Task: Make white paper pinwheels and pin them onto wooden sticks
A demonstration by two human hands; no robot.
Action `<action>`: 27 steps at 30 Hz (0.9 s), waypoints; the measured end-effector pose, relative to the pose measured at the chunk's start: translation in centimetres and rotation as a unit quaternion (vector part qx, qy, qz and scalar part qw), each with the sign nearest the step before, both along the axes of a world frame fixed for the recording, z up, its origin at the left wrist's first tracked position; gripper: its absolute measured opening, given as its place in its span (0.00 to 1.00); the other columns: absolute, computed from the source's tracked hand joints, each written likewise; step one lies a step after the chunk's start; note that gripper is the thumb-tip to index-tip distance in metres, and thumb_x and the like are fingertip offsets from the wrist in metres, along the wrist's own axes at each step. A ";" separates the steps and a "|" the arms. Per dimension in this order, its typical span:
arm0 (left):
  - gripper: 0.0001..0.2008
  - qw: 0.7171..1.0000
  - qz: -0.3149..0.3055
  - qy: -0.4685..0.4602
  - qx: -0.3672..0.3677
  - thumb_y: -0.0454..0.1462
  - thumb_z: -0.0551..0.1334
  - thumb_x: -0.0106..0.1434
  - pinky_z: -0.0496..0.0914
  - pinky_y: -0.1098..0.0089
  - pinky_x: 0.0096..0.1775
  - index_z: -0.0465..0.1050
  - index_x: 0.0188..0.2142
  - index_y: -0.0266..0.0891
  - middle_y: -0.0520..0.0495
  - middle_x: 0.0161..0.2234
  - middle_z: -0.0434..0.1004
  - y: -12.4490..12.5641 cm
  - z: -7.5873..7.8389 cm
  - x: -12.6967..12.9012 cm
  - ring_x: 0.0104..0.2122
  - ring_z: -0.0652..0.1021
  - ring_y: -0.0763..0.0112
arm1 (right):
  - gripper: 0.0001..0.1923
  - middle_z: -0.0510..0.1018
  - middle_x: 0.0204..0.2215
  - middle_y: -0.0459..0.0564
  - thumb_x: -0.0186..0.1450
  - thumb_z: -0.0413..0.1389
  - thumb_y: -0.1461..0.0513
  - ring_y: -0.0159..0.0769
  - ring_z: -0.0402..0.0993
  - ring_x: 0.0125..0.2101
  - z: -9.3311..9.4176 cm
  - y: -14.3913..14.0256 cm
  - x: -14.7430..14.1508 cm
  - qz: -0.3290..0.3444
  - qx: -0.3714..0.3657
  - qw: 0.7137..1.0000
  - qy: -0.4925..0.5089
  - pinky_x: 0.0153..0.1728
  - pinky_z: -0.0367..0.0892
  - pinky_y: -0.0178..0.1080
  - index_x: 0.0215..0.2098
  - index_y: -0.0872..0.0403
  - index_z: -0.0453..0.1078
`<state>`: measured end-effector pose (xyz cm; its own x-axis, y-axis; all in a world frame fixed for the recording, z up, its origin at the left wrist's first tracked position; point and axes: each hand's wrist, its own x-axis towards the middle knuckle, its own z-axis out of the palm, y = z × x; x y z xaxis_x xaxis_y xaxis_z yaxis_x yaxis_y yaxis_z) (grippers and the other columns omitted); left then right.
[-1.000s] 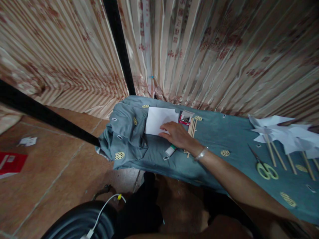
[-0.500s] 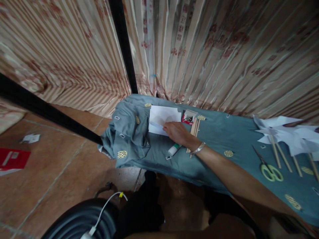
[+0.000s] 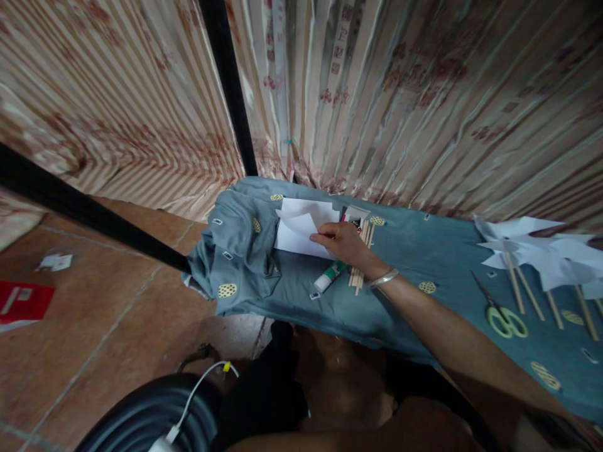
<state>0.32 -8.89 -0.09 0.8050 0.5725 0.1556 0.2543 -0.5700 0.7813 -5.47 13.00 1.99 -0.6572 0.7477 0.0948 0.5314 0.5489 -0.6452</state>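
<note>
Half a second ago the top sheet of white paper [image 3: 301, 225] lay flat on the stack; now its near corner is lifted and curls up from the other sheets. We see plain white, unprinted paper, lying at the far left end of the table under a blue-grey cloth [image 3: 414, 251], near the curtain. Our right hand [image 3: 342, 242] pinches this sheet at its right edge, thumb and fingers closed on it. At 5 o'clock from the paper lies a glue stick [image 3: 330, 276], at 3 o'clock wooden sticks [image 3: 360, 263] and a small red box [image 3: 352, 216]. Far right lie green scissors [image 3: 504, 319] and paper pinwheels [image 3: 541, 251]. Our left hand is not visible.
</note>
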 end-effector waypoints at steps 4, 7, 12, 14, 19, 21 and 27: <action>0.13 1.000 0.017 -0.004 -0.002 0.42 0.59 0.68 0.73 0.59 0.47 0.71 0.50 0.45 0.42 0.53 0.71 0.2 0.3 -0.1 0.48 0.75 0.64 | 0.15 0.71 0.19 0.42 0.65 0.55 0.53 0.30 0.66 0.21 2.2 0.0 4.0 -0.072 -0.005 0.986 0.148 0.24 0.60 0.33 0.25 0.54 0.71; 0.14 0.999 0.033 -0.004 -0.006 0.42 0.59 0.68 0.73 0.59 0.48 0.70 0.51 0.43 0.42 0.53 0.71 0.7 0.5 -0.2 0.47 0.75 0.64 | 0.11 0.76 0.24 0.44 0.64 0.57 0.54 0.33 0.72 0.24 5.3 -1.6 9.0 -0.168 0.094 0.963 0.190 0.28 0.67 0.36 0.32 0.52 0.74; 0.11 0.998 0.060 -0.004 -0.009 0.37 0.57 0.68 0.73 0.66 0.44 0.77 0.39 0.36 0.43 0.36 0.79 2.3 1.1 -0.7 0.40 0.79 0.64 | 0.08 0.83 0.34 0.54 0.65 0.59 0.59 0.42 0.80 0.35 8.8 -7.1 16.8 -0.290 0.412 0.863 0.048 0.39 0.72 0.44 0.40 0.54 0.77; 0.11 0.988 0.150 -0.035 -0.022 0.36 0.57 0.68 0.72 0.69 0.43 0.78 0.38 0.37 0.45 0.33 0.81 3.3 1.4 -1.3 0.37 0.79 0.67 | 0.10 0.83 0.37 0.55 0.66 0.57 0.64 0.43 0.80 0.40 7.9 -9.2 18.5 -0.243 0.440 0.864 -0.014 0.44 0.72 0.45 0.45 0.54 0.75; 0.07 0.944 0.313 -0.103 -0.013 0.34 0.60 0.65 0.72 0.69 0.41 0.79 0.36 0.40 0.49 0.32 0.80 5.6 1.2 -3.4 0.34 0.78 0.69 | 0.16 0.81 0.46 0.57 0.68 0.51 0.66 0.45 0.77 0.47 1.4 -11.8 21.2 -0.162 0.335 0.926 -0.070 0.47 0.74 0.49 0.53 0.52 0.71; 0.06 0.938 0.327 -0.112 0.022 0.34 0.61 0.65 0.72 0.67 0.41 0.77 0.38 0.40 0.48 0.32 0.79 6.1 0.8 -4.1 0.35 0.78 0.67 | 0.17 0.79 0.49 0.58 0.69 0.49 0.66 0.45 0.75 0.50 -0.9 -12.6 22.2 -0.151 0.292 0.941 -0.083 0.48 0.74 0.50 0.53 0.54 0.72; 0.23 0.930 0.344 0.016 0.130 0.33 0.64 0.60 0.65 0.53 0.54 0.68 0.56 0.41 0.39 0.55 0.71 6.9 -0.8 -4.9 0.55 0.69 0.54 | 0.15 0.81 0.47 0.58 0.70 0.49 0.65 0.46 0.76 0.49 -3.3 -15.3 24.7 -0.165 0.232 0.957 -0.058 0.50 0.74 0.51 0.48 0.55 0.75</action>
